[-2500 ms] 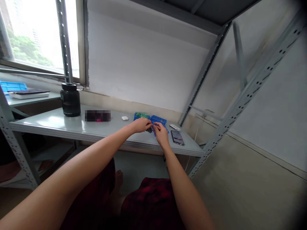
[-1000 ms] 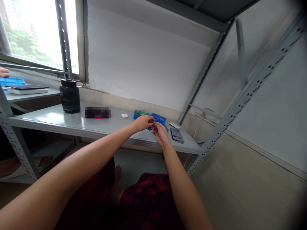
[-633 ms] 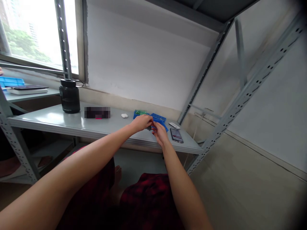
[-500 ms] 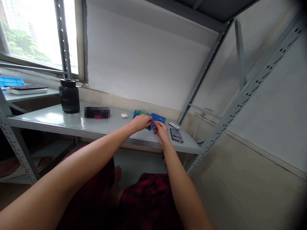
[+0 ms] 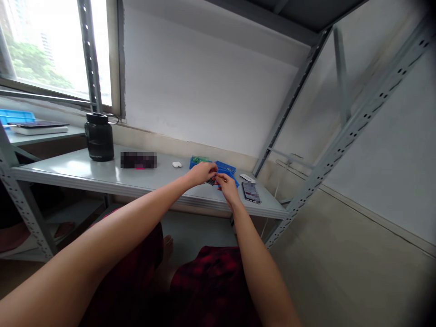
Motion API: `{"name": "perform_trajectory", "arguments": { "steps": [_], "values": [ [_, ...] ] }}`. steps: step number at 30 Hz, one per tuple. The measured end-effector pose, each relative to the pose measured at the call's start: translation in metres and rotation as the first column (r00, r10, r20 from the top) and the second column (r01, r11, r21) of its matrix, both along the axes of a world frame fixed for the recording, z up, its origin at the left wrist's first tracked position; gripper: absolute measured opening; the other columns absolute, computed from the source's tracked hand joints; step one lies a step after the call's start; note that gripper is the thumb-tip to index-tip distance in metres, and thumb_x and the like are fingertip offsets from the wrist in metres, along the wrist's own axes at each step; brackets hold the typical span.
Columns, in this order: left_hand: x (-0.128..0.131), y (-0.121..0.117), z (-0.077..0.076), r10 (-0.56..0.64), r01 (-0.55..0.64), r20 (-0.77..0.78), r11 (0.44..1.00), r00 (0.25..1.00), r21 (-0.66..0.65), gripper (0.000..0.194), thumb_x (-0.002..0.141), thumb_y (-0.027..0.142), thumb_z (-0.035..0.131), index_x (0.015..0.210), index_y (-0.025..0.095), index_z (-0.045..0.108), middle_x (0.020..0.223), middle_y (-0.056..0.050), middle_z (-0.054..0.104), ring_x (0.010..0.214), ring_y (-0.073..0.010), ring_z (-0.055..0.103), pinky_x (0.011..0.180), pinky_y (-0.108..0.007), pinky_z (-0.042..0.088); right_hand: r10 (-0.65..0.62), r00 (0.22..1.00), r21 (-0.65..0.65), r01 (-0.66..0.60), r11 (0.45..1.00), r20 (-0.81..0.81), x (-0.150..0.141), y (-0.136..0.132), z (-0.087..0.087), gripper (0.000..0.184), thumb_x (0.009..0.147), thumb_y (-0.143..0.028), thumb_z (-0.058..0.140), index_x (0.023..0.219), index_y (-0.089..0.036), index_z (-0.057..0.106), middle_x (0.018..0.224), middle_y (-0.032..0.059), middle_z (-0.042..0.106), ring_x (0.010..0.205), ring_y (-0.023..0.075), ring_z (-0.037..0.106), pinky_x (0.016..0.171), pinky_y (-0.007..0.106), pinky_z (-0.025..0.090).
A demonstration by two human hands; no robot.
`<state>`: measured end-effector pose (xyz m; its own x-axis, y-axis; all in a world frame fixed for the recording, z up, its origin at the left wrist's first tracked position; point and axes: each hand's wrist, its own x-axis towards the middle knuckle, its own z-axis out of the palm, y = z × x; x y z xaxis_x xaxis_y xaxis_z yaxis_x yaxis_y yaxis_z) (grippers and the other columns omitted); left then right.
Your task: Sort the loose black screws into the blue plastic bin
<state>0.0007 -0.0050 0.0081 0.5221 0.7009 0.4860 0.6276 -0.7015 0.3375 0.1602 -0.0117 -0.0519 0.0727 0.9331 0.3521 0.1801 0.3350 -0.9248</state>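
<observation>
Evidently we were partway through some close handwork at the right-hand part of the table (image 5: 160,173), and it did not look finished to us. The black bottle (image 5: 99,140) stood near the table's left end, out of the work. Our left hand (image 5: 203,171) and right hand (image 5: 229,187) met above the table, between its front and back edges. The fingers of both were bent narrow, tips touching or nearly so; whether they gripped a small piece we could not tell.

Around them sat three blue bins: one with green contents (image 5: 192,166) toward the back edge, another just right of it (image 5: 225,166) with small things inside, and a third (image 5: 233,180) nearer the front edge, partly hidden by our right hand. The phone (image 5: 250,192) lay toward the right front corner. Small dark pieces (image 5: 210,182) lay loose on the table below our left hand, outside the bins, so we judged that some were left to handle. How many were already done we could not count.
</observation>
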Motion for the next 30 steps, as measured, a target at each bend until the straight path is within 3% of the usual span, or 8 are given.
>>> {"name": "perform_trajectory", "arguments": {
  "steps": [3, 6, 10, 17, 21, 30],
  "values": [
    [0.0009, 0.0, -0.0004, -0.07, 0.09, 0.156, 0.989, 0.985, -0.12, 0.028, 0.082, 0.02, 0.057, 0.11, 0.016, 0.062, 0.099, -0.006, 0.071, 0.09, -0.0174, 0.066, 0.081, -0.027, 0.051, 0.031, 0.999, 0.033, -0.032, 0.999, 0.016, -0.001, 0.0013, -0.0015, 0.03, 0.073, -0.045, 0.061, 0.09, -0.02, 0.064, 0.089, 0.0046, 0.07, 0.073, 0.0143, 0.061, 0.057, 0.023, 0.043],
    [0.0002, -0.0001, 0.0003, -0.079, 0.118, 0.215, 0.978, 0.973, -0.172, 0.025, 0.081, 0.019, 0.059, 0.105, 0.014, 0.065, 0.096, -0.007, 0.072, 0.087, -0.0171, 0.066, 0.079, -0.026, 0.051, 0.054, 0.998, 0.055, -0.056, 0.997, 0.032, -0.0034, 0.0015, -0.0014, 0.028, 0.073, -0.044, 0.06, 0.088, -0.02, 0.063, 0.086, 0.0038, 0.069, 0.072, 0.0137, 0.059, 0.056, 0.023, 0.042],
    [-0.0022, 0.0011, 0.0012, -0.074, 0.096, 0.15, 0.985, 0.986, -0.144, 0.014, 0.081, 0.017, 0.057, 0.089, 0.014, 0.068, 0.087, -0.006, 0.071, 0.081, -0.0169, 0.065, 0.076, -0.027, 0.05, 0.06, 0.996, 0.067, -0.064, 0.996, 0.071, -0.0079, 0.0, 0.0003, 0.024, 0.071, -0.039, 0.059, 0.084, -0.019, 0.062, 0.083, 0.0039, 0.068, 0.069, 0.0144, 0.059, 0.053, 0.023, 0.04],
    [-0.0035, 0.0049, -0.0028, 0.042, -0.04, -0.035, 0.998, 0.998, 0.043, 0.022, 0.087, 0.018, 0.047, 0.098, 0.016, 0.066, 0.098, -0.008, 0.069, 0.092, -0.0206, 0.064, 0.078, -0.03, 0.049, -0.033, 0.999, 0.082, 0.031, 0.996, 0.025, -0.0041, -0.0009, 0.0027, 0.03, 0.072, -0.046, 0.06, 0.083, -0.019, 0.065, 0.077, 0.0043, 0.068, 0.065, 0.0157, 0.058, 0.052, 0.025, 0.04],
    [-0.0039, 0.0013, -0.0031, 0.059, -0.025, -0.218, 0.987, 0.974, 0.157, 0.021, 0.089, 0.019, 0.045, 0.096, 0.018, 0.065, 0.101, -0.009, 0.067, 0.099, -0.0227, 0.062, 0.079, -0.03, 0.049, -0.019, 0.998, 0.046, 0.016, 0.999, 0.064, -0.0038, -0.001, 0.0016, 0.031, 0.075, -0.047, 0.059, 0.084, -0.019, 0.066, 0.08, 0.0045, 0.069, 0.066, 0.0158, 0.059, 0.053, 0.025, 0.041],
    [-0.0068, 0.004, -0.0056, 0.013, 0.025, -0.227, 0.986, 0.974, 0.165, 0.027, 0.09, 0.022, 0.044, 0.112, 0.02, 0.06, 0.107, -0.007, 0.067, 0.1, -0.0213, 0.062, 0.075, -0.026, 0.048, -0.005, 0.996, 0.039, 0.002, 0.999, 0.084, -0.0093, -0.0015, -0.0009, 0.034, 0.076, -0.051, 0.057, 0.084, -0.019, 0.065, 0.08, 0.0045, 0.068, 0.066, 0.0148, 0.059, 0.053, 0.024, 0.042]
  ]
}}
